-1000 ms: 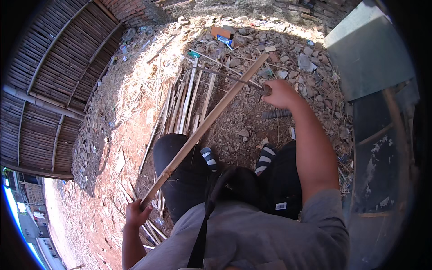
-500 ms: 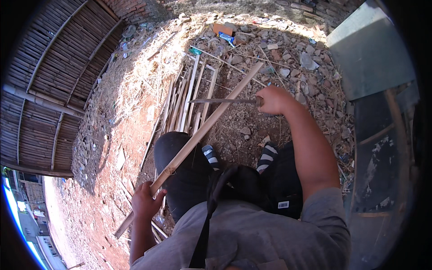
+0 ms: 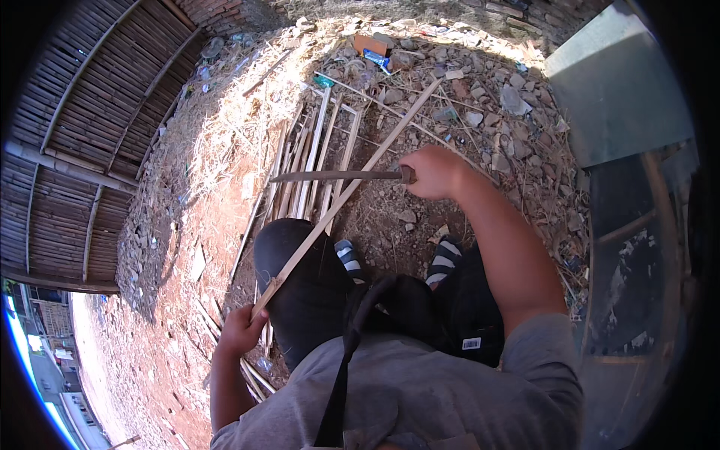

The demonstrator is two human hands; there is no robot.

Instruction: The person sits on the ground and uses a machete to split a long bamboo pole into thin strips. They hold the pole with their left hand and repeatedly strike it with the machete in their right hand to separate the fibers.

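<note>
My left hand [image 3: 242,331] is closed around the near end of a long, pale bamboo strip [image 3: 306,245]. The strip slants up and to the right, passing over my left knee [image 3: 279,251]. In my right hand [image 3: 436,172] is the handle of a long machete [image 3: 322,176], its dark blade pointing left. The blade crosses the strip beyond the knee; whether its edge touches the strip I cannot tell. Under and beyond the blade, several pale strips [image 3: 321,124] lie side by side on the ground.
Stones and rubble [image 3: 517,150] cover the ground at the right, with a blue wrapper [image 3: 376,60] farther back. A slatted bamboo wall [image 3: 82,82] stands at the left, grey sheet panels [image 3: 626,90] at the right. My sandalled feet [image 3: 442,262] are close by.
The machete and my right hand have moved left. The bamboo strip has slid away from me and turned slightly, and its tail no longer shows below my left hand.
</note>
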